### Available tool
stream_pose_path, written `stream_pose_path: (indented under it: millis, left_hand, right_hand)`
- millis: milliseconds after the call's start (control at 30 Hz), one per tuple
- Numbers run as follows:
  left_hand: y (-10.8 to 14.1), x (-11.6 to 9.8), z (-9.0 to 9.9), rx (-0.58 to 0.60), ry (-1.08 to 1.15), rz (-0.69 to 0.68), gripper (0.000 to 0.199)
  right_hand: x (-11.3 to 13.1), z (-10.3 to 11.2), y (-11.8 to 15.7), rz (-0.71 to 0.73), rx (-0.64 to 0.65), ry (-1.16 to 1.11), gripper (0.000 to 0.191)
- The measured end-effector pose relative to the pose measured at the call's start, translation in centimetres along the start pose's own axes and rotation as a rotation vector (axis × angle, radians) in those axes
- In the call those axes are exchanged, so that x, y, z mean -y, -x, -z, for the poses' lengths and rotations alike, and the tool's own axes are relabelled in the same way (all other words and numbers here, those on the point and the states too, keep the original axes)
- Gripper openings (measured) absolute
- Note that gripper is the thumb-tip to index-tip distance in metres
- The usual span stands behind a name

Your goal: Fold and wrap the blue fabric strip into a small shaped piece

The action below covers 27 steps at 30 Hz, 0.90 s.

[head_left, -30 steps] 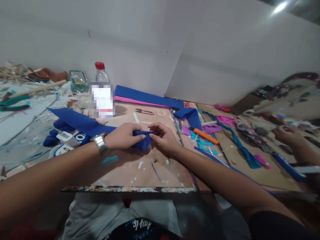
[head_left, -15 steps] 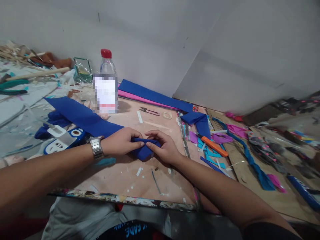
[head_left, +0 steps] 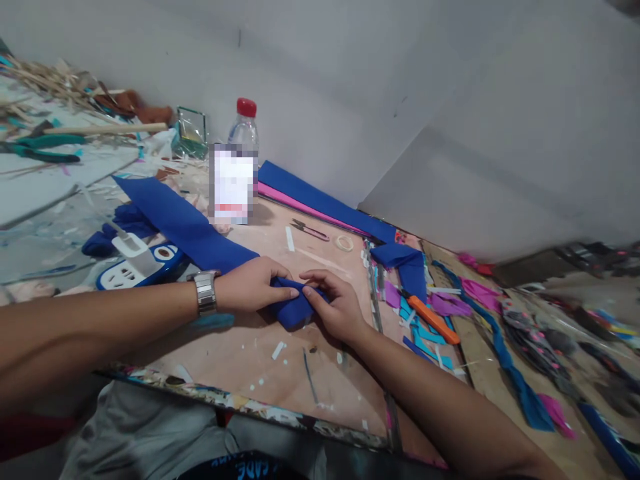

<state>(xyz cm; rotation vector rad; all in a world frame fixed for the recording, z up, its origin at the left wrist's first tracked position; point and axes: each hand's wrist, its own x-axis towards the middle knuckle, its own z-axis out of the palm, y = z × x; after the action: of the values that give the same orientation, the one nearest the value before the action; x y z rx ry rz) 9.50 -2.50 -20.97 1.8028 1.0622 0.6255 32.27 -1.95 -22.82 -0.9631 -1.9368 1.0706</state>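
Note:
Between my two hands is the folded end of a long dark blue strip (head_left: 185,227), which looks like cloth or crepe paper. My left hand (head_left: 257,283), with a metal watch at the wrist, pinches the fold from the left. From the other side my right hand (head_left: 335,303) grips it, thumb on top near the left thumb and fingers curled behind. The folded part hangs just over or on the wooden board (head_left: 240,360); I cannot tell if it touches. Leftward, the strip's flat length runs to a pointed end near a crumpled blue piece (head_left: 107,233).
A power strip (head_left: 135,263) lies left of my wrist. Behind stand a red-capped bottle (head_left: 245,127) and a lit phone (head_left: 233,180). Thread snips (head_left: 310,230) and a rubber-band-like ring (head_left: 345,243) lie on the board. Right, an orange cutter (head_left: 433,319) rests among scraps. Green-handled pliers (head_left: 45,148) lie far left.
The camera view has shifted, so most things appear further right. Both hands keep hold of the blue strip, and its folded part shows a slightly wider, flatter face.

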Motion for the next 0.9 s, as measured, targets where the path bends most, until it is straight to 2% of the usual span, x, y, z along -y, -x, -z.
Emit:
stream_pose_path:
  millis: [300,600,900]
  left_hand:
    - [-0.14,-0.08,0.17,0.014,0.021,0.060,0.039]
    - [-0.16,-0.06,0.35,0.059,0.015,0.059,0.041]
    - [-0.14,0.22,0.44,0.076,-0.017,0.017,0.040]
  right_hand:
    - [0.00,0.43,0.07,-0.053,-0.032,-0.035,0.032]
    - [-0.06,0.27,0.21,-0.115,-0.016,-0.065,0.033]
    - [0.11,0.23,0.06,-0.115,0.002,-0.085,0.036]
